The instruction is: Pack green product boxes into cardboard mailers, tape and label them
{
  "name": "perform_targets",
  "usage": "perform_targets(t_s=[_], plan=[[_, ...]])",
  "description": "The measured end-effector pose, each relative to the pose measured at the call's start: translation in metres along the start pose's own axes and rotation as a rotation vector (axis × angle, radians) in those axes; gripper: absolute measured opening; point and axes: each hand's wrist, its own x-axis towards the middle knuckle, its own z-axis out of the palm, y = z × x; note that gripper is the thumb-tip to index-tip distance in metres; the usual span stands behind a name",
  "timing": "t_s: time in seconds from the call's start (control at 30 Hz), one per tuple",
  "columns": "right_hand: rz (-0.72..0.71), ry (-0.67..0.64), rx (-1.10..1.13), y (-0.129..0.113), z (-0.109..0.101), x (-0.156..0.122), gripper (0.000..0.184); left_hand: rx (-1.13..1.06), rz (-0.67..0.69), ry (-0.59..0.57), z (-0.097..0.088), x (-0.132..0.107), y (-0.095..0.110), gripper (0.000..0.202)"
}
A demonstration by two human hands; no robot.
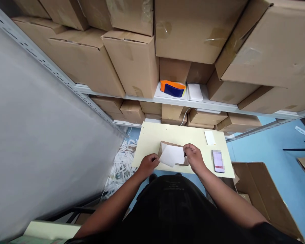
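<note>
Pinched by left hand (147, 166) and right hand (194, 158), white paper (172, 155) sits between 'em below frame center (longways roughly left-right, neither hand's closer).

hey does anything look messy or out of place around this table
Yes: loose white scraps lie strewn on the floor, between the table and the wall. They look odd because they spread out uncontained, like litter.

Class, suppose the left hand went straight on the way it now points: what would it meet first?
Most likely the white sheet, whose edge lies at the fingertips of the left hand; depth leaves actual contact unclear.
</note>
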Motion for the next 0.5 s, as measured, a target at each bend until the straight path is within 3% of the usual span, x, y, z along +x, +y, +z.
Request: perform_targets(t_s=[0.3,0.5], plan=[[0.017,-0.108,-0.042,-0.01,0.006,-0.001,0.017,0.137,-0.175,0.152,-0.106,-0.046,-0.064,0.022],[-0.018,-0.042,-0.109,-0.012,-0.006,-0.001,0.021,0.453,-0.29,0.239,-0.171,-0.063,-0.108,0.029]])
